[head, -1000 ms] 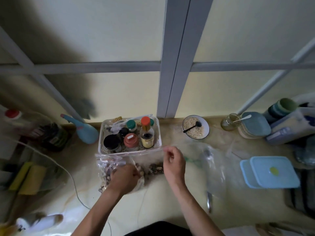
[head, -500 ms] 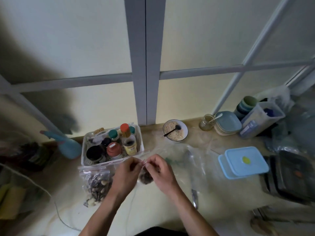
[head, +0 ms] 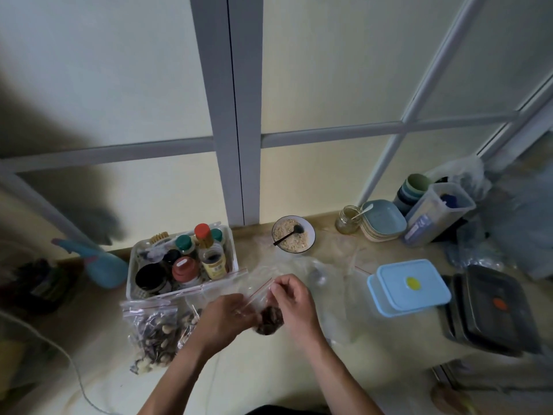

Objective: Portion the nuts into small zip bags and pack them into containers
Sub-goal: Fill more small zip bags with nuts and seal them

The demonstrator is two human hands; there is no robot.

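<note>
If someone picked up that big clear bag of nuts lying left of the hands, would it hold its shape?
Probably not. The big bag of nuts is thin, crinkled plastic, so it would likely sag around its load. It looks fairly full, so likely weighty for a bag. Whether its red-lined zip is sealed is unclear; if open, nuts could spill.

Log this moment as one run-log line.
step: sealing small zip bag | left hand: pinching bag | right hand: pinching zip strip | blue containers: lidded, untouched

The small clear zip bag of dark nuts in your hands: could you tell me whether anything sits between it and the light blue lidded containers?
Nothing solid: only flat empty clear plastic bags lie on the counter between the small clear zip bag and the light blue lidded containers.
</note>
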